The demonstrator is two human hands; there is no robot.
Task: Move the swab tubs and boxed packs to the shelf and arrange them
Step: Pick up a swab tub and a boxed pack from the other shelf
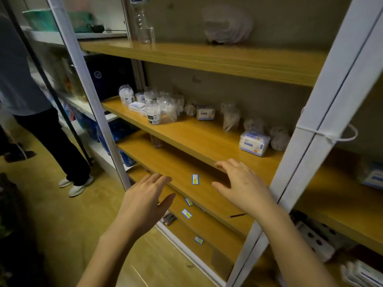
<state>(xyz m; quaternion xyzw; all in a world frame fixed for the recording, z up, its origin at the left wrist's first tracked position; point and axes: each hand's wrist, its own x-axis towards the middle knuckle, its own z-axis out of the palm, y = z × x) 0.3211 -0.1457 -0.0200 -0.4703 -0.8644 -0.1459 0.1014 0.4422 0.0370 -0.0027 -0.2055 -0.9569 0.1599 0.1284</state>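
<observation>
2 hands: left hand, right hand. 4 blue-yellow labels. 2 printed boxed packs plus 1 flat white box on middle shelf. At least 4 swab tubs, cluster too blurred for exact. 1 clear bottle up top.

Both hands empty, fingers spread: left hand, right hand, before shelf.

Access to the middle shelf: its front strip lies bare between the swab tubs clustered at left and the boxed pack at right. Left upright and right upright bound the opening; the upper shelf caps it.
</observation>
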